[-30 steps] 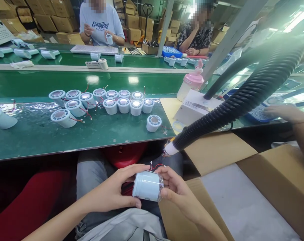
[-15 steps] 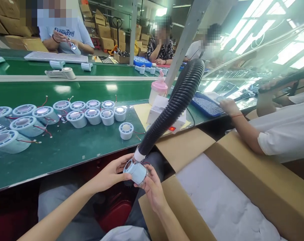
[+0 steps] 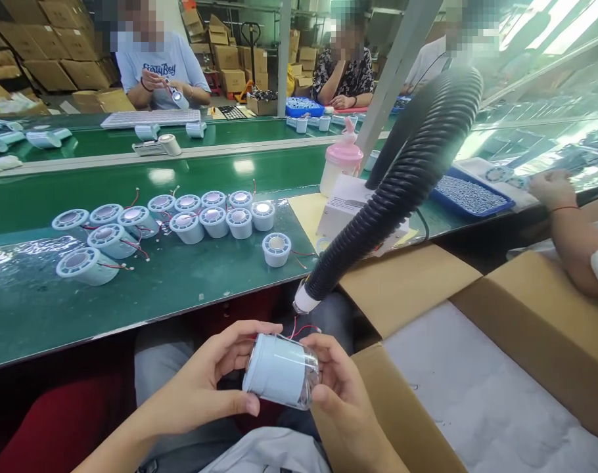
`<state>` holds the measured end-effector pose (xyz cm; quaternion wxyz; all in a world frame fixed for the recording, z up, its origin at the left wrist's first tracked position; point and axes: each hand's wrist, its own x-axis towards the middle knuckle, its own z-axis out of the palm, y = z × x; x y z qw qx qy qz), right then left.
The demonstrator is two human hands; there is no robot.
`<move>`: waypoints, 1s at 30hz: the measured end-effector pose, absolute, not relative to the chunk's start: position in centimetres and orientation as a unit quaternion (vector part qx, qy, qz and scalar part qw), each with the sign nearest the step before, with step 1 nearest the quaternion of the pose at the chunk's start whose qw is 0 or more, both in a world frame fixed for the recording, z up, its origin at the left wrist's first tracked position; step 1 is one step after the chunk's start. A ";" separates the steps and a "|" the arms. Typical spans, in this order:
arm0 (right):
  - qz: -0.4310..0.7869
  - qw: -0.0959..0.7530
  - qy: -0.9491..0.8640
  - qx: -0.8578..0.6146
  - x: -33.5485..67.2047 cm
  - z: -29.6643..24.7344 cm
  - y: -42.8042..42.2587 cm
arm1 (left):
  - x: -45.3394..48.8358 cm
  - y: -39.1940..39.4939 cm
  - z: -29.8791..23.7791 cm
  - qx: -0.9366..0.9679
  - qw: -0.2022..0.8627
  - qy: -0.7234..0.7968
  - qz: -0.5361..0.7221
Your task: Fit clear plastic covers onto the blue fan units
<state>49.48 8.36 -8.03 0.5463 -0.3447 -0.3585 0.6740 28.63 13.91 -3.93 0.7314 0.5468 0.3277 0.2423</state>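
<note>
Between my two hands is a light blue cylindrical housing (image 3: 278,372), lying on its side. Its right end has a clear, glossy plastic part, and thin red and white wires rise from its top. My left hand (image 3: 207,384) grips the blue rim end, thumb below and fingers over the top. At the clear end, my right hand (image 3: 342,391) holds on with thumb and fingers. Just above the wires hangs the white nozzle (image 3: 305,301) of a black corrugated hose (image 3: 378,203), apart from the housing. Similar housings (image 3: 213,220) with wires stand on the green bench (image 3: 146,302).
Right of my knees, an open cardboard box (image 3: 540,315) holds white sheeting. A white machine box (image 3: 345,207) and a pink-lidded bottle (image 3: 342,161) stand behind the hose. A co-worker's hand (image 3: 555,190) is near a blue tray (image 3: 474,192) of small pieces. Other people sit across the bench.
The housing has come down and toward me, away from the nozzle, and has turned so its side faces up. Both hands still hold it. The view has shifted left.
</note>
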 end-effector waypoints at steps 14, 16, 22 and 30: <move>0.657 0.552 -0.341 -0.385 49.5 -6.0 6.5 | 28.0 12.8 -3.5 0.806 0.455 0.220 0.307; 0.669 0.544 -0.336 -0.380 49.7 -5.7 6.5 | 28.1 12.7 -3.4 0.806 0.456 0.205 0.318; 0.693 0.526 -0.357 -0.340 50.3 -6.5 6.9 | 28.2 12.1 -2.9 0.796 0.484 0.216 0.293; 0.707 0.490 -0.354 -0.367 50.2 -6.0 6.9 | 27.9 11.3 -4.3 0.708 0.572 0.303 0.281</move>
